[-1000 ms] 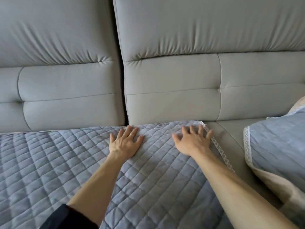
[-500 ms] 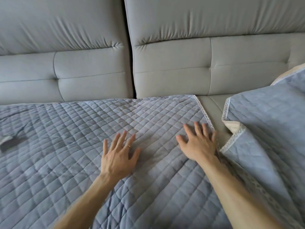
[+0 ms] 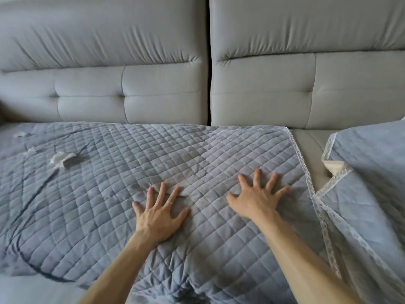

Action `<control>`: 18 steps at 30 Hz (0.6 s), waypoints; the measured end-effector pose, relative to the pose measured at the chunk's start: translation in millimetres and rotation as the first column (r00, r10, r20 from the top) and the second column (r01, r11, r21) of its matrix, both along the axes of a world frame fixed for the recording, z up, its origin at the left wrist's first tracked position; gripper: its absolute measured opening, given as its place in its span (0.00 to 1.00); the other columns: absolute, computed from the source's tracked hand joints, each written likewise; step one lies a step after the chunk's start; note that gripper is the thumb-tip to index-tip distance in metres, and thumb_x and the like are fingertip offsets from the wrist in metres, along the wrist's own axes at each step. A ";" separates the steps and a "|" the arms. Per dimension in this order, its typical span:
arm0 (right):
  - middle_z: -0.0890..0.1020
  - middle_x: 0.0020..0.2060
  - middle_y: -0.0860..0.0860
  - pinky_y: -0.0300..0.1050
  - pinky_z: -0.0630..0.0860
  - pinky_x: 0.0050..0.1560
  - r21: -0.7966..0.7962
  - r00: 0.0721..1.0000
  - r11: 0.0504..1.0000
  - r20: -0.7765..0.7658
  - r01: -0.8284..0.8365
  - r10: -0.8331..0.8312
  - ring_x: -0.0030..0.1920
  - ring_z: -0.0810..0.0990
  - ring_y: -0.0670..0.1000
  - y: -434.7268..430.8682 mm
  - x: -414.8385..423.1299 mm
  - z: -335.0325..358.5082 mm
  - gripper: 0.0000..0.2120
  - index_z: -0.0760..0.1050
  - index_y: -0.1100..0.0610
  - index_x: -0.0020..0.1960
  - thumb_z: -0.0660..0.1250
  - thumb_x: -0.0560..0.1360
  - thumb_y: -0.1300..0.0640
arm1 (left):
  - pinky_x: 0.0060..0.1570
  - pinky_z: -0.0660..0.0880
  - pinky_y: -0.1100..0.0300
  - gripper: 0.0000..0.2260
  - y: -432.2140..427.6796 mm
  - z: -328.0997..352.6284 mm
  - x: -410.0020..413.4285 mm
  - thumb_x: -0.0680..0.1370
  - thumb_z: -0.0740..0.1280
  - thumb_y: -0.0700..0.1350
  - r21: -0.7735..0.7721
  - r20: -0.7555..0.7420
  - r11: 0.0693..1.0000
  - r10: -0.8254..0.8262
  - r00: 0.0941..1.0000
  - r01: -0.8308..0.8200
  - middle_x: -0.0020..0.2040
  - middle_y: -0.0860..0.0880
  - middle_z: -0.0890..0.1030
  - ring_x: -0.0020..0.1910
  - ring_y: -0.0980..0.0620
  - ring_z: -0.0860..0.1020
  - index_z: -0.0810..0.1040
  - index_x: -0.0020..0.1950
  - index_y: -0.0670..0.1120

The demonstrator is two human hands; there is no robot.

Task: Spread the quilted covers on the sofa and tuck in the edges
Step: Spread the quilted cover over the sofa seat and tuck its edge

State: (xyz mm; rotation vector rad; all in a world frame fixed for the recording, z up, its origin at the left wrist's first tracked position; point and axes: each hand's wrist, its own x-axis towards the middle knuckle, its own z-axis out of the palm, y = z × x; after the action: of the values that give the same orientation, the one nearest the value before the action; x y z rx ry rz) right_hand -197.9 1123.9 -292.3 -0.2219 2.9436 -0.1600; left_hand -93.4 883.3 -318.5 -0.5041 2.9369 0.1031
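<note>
- A pale blue-grey quilted cover [image 3: 98, 194] with diamond stitching is spread over the seat of the grey padded sofa [image 3: 153, 95]; its back edge lies along the foot of the back cushions [image 3: 263, 95], and whether it is tucked in cannot be told
- Towards the left end of the seat, long dark creases [image 3: 32, 194] and a small white patch [image 3: 61, 159] are seen on the cover; these folds are likely to be deepened if cloth is pushed leftwards
- A low ridge of cloth is raised just ahead of the left hand [image 3: 158, 213], and it may be pressed into a pleat if it is not drawn out; the hand is laid palm down near the middle of the seat, fingers straight and spread, with nothing gripped and a thin ring [image 3: 169, 202] on one finger
- The right hand [image 3: 257, 200] is likewise pressed flat, fingers widely splayed, with nothing held, just inside the cover's right edge; that edge could be dragged askew by uneven pressure
- The white lace trim [image 3: 300, 159] borders a strip of bare seat [image 3: 306, 145]
- A second quilted cover [image 3: 368, 172] lies rumpled at the right end, one corner turned over; the gap may be left uncovered unless it is spread
</note>
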 end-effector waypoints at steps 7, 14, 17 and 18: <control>0.41 0.79 0.47 0.76 0.29 0.65 -0.085 0.966 0.963 -0.048 -0.257 0.254 0.75 0.28 0.61 -57.9 12.9 -18.4 0.33 0.45 0.34 0.77 0.38 0.74 0.27 | 0.69 0.37 0.29 0.27 -10.0 7.2 -20.6 0.75 0.39 0.72 0.028 0.032 0.999 -0.041 0.999 0.040 0.79 0.59 0.37 0.78 0.46 0.36 0.35 0.72 0.73; 0.41 0.79 0.48 0.76 0.33 0.67 -0.054 0.974 0.979 -0.120 -0.198 0.191 0.77 0.32 0.61 -54.4 10.2 -31.6 0.39 0.45 0.34 0.77 0.36 0.70 0.22 | 0.74 0.36 0.41 0.30 -5.2 -2.0 39.3 0.76 0.41 0.72 0.038 -0.043 0.993 -0.109 0.993 0.111 0.78 0.59 0.37 0.78 0.49 0.35 0.36 0.75 0.67; 0.38 0.79 0.49 0.79 0.28 0.61 -0.066 0.992 0.990 -0.038 -0.123 0.121 0.75 0.30 0.63 -60.5 5.6 -24.4 0.44 0.44 0.35 0.77 0.34 0.65 0.19 | 0.75 0.40 0.42 0.30 -6.6 3.2 50.9 0.76 0.42 0.72 0.023 -0.020 0.987 -0.159 0.987 0.160 0.79 0.59 0.39 0.78 0.49 0.38 0.36 0.75 0.68; 0.38 0.79 0.49 0.80 0.26 0.59 -0.084 0.996 0.993 0.013 -0.083 0.084 0.75 0.29 0.63 -64.8 3.0 -19.1 0.45 0.44 0.35 0.77 0.33 0.64 0.18 | 0.75 0.45 0.43 0.29 -9.4 7.9 49.3 0.76 0.43 0.72 0.022 -0.029 0.984 -0.177 0.984 0.177 0.80 0.59 0.43 0.78 0.49 0.43 0.40 0.76 0.68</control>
State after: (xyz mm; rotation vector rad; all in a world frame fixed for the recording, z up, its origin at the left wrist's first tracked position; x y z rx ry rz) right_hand -194.9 1059.1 -311.4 -0.3529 2.9074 -0.2719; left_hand -44.1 873.9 -310.6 -0.2378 2.9861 0.1250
